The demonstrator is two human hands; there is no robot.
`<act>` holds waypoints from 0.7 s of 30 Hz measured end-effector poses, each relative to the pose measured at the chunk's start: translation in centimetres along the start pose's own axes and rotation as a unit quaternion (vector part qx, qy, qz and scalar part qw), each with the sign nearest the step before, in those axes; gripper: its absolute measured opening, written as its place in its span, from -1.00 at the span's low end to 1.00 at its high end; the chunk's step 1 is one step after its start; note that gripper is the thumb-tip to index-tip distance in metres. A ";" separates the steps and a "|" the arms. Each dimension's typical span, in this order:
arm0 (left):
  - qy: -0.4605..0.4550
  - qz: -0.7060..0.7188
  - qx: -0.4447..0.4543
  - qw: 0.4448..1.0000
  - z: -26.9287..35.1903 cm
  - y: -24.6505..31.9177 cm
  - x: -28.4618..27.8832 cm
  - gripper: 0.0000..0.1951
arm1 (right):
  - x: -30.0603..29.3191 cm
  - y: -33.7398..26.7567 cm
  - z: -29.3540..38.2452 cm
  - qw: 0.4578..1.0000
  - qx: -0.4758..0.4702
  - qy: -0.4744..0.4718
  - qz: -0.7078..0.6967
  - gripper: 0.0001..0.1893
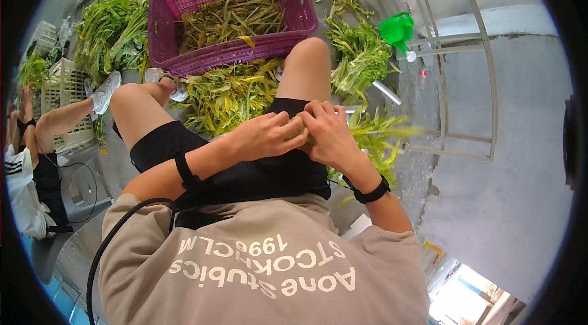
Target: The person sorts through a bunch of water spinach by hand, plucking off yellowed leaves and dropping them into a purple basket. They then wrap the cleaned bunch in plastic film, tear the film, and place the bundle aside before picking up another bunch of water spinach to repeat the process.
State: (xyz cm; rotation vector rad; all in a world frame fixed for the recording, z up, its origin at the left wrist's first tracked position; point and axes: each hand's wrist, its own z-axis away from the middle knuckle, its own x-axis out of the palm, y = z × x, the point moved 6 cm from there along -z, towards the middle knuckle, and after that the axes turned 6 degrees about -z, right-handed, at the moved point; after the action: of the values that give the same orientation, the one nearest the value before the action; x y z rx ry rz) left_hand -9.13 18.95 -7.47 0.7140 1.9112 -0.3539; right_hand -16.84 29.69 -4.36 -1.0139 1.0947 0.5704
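Note:
My left hand (271, 137) and my right hand (328, 132) meet over my lap, fingers curled together. Between them they grip the stem end of a bunch of leafy greens (379, 134), which looks like water spinach. Its leaves fan out to the right past my right hand, partly blurred by motion. My fingers mostly hide the stems. On the floor between my legs lies a heap of yellowing leaves (234, 95). Beyond the heap, a purple plastic crate (229, 52) holds cut stems and faded leaves (234, 19).
Bundled greens (360, 56) lie right of the crate, near a metal tube (387, 92) and a green watering can (397, 31). More greens (112, 31) are piled left. A metal frame (487, 68) stands right. Another person's leg (69, 114) and a cream crate (64, 77) are left.

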 end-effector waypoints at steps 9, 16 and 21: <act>0.036 0.346 -0.167 0.922 1.0 -1.5 -3.2 -0.38 | 0.6 0.1 1.4 0.992 -0.064 0.071 -0.080 -0.52; 0.070 0.561 -0.207 0.798 1.1 -3.7 -3.9 -0.42 | -2.5 0.0 1.3 0.982 -0.021 0.082 -0.169 -0.60; 0.139 0.518 -0.210 0.817 0.1 -3.6 -4.1 -0.50 | -2.1 1.3 1.4 0.971 0.026 0.071 -0.228 -0.59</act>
State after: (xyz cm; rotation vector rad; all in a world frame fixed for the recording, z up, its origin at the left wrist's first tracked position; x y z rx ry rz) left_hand -9.98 14.77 -4.05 1.4045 1.4801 0.8728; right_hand -18.04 31.65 -2.79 -1.2270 0.9519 0.0974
